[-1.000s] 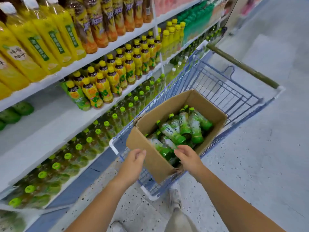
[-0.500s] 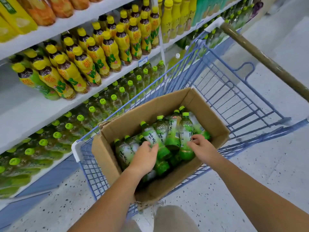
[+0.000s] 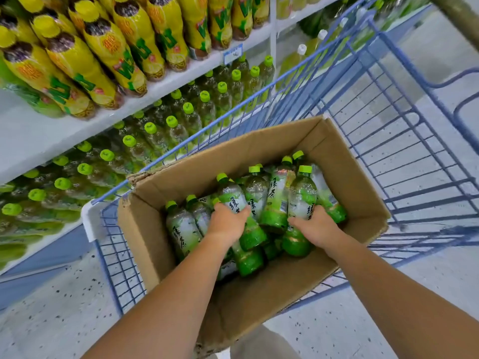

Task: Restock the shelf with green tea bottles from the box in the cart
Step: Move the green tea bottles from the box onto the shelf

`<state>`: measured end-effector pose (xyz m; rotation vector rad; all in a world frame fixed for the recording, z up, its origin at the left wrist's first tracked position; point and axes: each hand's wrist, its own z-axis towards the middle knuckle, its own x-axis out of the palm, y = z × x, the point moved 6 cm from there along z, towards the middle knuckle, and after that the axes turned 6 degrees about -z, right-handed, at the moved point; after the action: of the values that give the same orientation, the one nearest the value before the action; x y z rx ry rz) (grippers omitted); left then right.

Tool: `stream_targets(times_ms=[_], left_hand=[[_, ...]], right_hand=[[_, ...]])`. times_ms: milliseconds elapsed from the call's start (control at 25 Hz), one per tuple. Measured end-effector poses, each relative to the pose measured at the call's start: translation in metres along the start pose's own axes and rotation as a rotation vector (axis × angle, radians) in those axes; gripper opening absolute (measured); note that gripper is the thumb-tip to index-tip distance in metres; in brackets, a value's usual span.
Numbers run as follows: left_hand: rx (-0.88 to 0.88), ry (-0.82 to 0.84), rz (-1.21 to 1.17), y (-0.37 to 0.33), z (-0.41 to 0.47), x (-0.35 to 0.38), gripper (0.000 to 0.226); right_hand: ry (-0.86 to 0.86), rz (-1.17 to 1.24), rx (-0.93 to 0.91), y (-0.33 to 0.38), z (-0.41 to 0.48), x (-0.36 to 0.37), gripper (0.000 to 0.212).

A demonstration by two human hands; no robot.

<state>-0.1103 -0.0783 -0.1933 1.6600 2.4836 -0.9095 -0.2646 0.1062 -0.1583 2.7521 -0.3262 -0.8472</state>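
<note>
Head view: you are looking down into a blue wire cart (image 3: 425,196) that stands just beside the shelf (image 3: 39,136). An open cardboard box (image 3: 272,294) sits in the basket end nearest you.
Stock in the box: the green tea bottles (image 3: 274,203) lie in a loose heap inside the box, most with their green caps pointing away from you.
Left side: your left hand (image 3: 226,221) is down in the box with its fingers curled over the left bottle (image 3: 233,196), gripping it around the white label.
Right side: your right hand (image 3: 315,226) grips the right bottle (image 3: 302,200) at its lower half, thumb on one side and fingers wrapped round the other.
Lift: you cannot tell whether either held bottle is clear of the heap; both touch neighbouring bottles.
Lower tier: green-capped bottles (image 3: 178,130) stand upright in rows behind the cart's rim.
Upper tier: yellow-wrapped bottles (image 3: 103,55) stand in rows, with a bare stretch of board to their left.
Shelf edge: a small price tag (image 3: 232,51) hangs on the upper tier's front lip.
Cart handle: the handle (image 3: 464,16) shows at the top right corner.
Ground: speckled floor (image 3: 51,327) lies under the cart.
</note>
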Motion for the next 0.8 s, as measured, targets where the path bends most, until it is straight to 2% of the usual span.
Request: stream_targets(times_ms=[80,200,360,400,480,520,600,640,800], left_hand=[[-0.033,-0.019,-0.017,0.005,0.013,0.004,0.109],[-0.094,-0.051,-0.019,0.005,0.019,0.006,0.108],[-0.123,-0.038,-0.085,0.0,0.021,0.011,0.053],[-0.143,-0.013,-0.123,0.001,0.021,0.012,0.052],[-0.184,0.028,-0.181,0.005,0.021,0.01,0.071],[-0.171,0.031,-0.175,0.005,0.016,0.007,0.07],[-0.103,0.017,-0.1,0.005,0.007,0.001,0.052],[-0.066,-0.001,-0.054,0.004,0.0,-0.002,0.052],[0.02,-0.022,0.063,0.002,-0.028,-0.012,0.081]], right_hand=[[0.012,0.028,0.029,0.0,0.003,0.004,0.077],[-0.011,0.089,0.064,-0.003,0.008,0.007,0.059],[-0.053,0.129,0.048,-0.004,0.011,0.005,0.06],[-0.069,0.147,0.06,-0.005,0.012,0.004,0.063],[-0.043,0.208,0.095,-0.005,0.013,0.001,0.062],[0.011,0.238,0.116,-0.008,0.012,0.002,0.062],[0.129,0.282,0.163,-0.011,0.008,0.004,0.073],[0.17,0.301,0.169,-0.01,0.004,0.006,0.072],[0.227,0.4,0.168,-0.004,-0.017,0.014,0.043]])
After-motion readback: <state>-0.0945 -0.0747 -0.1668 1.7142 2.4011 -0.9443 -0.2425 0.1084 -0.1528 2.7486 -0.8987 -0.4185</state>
